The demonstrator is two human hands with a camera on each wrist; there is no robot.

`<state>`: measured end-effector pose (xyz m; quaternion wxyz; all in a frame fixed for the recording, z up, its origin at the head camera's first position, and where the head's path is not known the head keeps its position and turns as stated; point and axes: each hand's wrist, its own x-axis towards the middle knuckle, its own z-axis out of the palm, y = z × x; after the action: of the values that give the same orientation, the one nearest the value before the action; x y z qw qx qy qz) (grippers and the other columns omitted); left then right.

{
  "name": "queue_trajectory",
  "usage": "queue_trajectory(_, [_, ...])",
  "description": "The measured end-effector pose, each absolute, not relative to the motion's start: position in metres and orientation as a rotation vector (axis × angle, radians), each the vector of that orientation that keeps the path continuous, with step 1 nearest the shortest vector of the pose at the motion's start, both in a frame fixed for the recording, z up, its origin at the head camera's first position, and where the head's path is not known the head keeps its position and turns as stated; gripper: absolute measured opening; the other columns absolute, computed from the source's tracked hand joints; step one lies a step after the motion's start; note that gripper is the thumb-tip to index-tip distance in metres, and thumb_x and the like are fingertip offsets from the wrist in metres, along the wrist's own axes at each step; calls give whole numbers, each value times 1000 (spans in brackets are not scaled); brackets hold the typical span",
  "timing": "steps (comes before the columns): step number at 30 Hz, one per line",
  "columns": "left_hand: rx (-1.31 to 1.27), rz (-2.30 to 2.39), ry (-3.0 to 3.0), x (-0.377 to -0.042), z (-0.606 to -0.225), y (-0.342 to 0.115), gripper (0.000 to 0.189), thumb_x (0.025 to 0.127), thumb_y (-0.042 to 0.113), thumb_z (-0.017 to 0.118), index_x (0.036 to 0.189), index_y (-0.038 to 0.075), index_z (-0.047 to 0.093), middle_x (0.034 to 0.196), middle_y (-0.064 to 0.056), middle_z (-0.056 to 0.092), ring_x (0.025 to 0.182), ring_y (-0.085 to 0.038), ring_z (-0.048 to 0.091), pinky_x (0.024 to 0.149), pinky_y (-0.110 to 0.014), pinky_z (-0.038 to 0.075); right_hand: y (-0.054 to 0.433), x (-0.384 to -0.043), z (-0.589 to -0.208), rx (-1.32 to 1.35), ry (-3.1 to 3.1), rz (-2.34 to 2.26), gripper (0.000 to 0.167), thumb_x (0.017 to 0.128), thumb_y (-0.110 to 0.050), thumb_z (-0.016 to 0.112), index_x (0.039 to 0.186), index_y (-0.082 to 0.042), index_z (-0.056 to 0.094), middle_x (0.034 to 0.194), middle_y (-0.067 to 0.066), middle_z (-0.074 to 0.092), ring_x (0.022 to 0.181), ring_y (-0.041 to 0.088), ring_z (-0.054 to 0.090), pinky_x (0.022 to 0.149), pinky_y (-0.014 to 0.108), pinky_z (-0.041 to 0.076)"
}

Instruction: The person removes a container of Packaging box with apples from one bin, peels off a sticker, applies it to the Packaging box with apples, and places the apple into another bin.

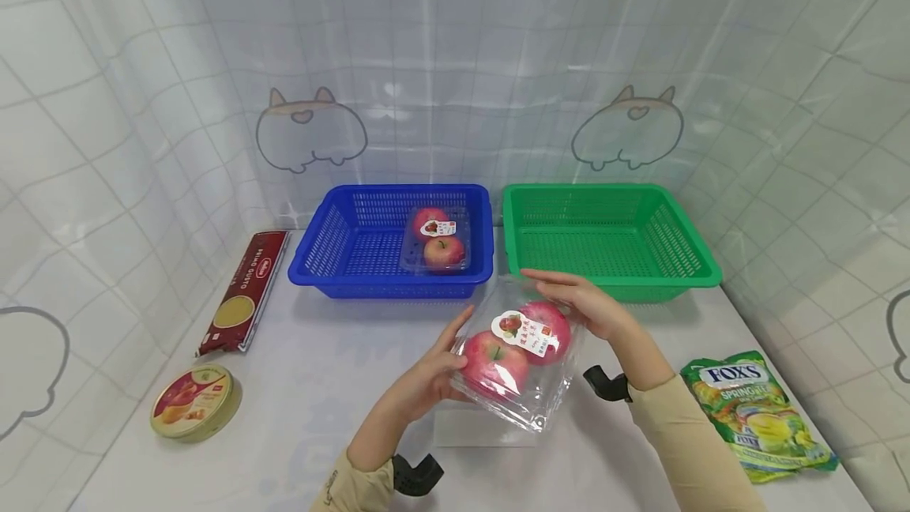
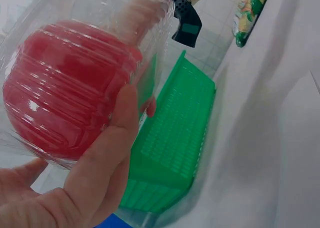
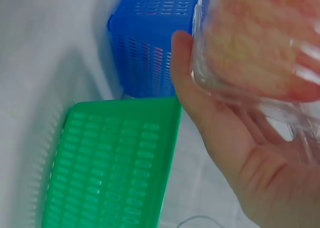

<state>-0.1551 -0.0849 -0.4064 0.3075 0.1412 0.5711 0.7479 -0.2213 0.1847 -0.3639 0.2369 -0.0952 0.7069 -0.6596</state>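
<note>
A clear plastic pack of apples (image 1: 495, 366) is held tilted above the table between both hands, with two red apples and a white label showing. My left hand (image 1: 425, 378) grips its left side, thumb on the front face. The right hand (image 1: 593, 306) holds the upper right corner. In the left wrist view, the left fingers curl against the ridged side of the pack (image 2: 70, 87). The right wrist view has the right hand (image 3: 235, 148) along the pack's edge. A similar apple pack (image 1: 444, 251) lies in the blue basket (image 1: 391, 291).
A green basket (image 1: 611, 281) stands right of the blue one. On the left lie a red pasta packet (image 1: 245, 291) and a round tin (image 1: 195, 401). A green FOX'S candy bag (image 1: 757, 413) lies at the right. A white flat piece (image 1: 483, 429) is beneath the held pack.
</note>
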Motion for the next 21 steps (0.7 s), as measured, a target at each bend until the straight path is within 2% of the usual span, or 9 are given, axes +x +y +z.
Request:
queue_trajectory(5, [388,2032,1539,-152,-405,-86,79,81,22,46,149,29,6,151,-17,-3,115,-32,46,86,-56,45,176,-221,-364,-250,1986,-1922,53,95,-25,48,142,-6,34,146,19,31,134,35,27,103,47,33])
queue_trajectory(8, [382,2084,1547,-152,-404,-89,79,80,21,45,149,27,6,152,-15,-1,116,-32,45,85,-54,46,168,-217,-365,-182,2014,-2055,51,97,-22,44,143,-6,32,145,18,31,133,35,27,106,52,24])
queue_trajectory(12, [322,2152,1561,-154,-401,-95,80,80,20,44,149,27,6,153,-12,-1,119,-34,41,87,-54,44,154,-205,-364,-88,2119,-2217,49,97,-18,43,144,-10,32,146,13,30,134,31,25,106,54,22])
queue_trajectory(16, [226,2246,1611,-160,-393,-103,80,78,18,44,149,28,8,153,-11,0,122,-40,38,88,-57,43,140,-191,-362,-92,2167,-2248,55,96,-19,44,147,-16,23,149,12,23,135,30,25,103,53,29])
queue_trajectory(21, [153,2335,1720,-168,-383,-115,77,80,18,41,148,29,8,152,-10,3,126,-44,32,89,-58,42,121,-178,-359,-159,2042,-2120,65,95,-28,46,149,-27,9,149,17,18,128,40,34,89,51,46])
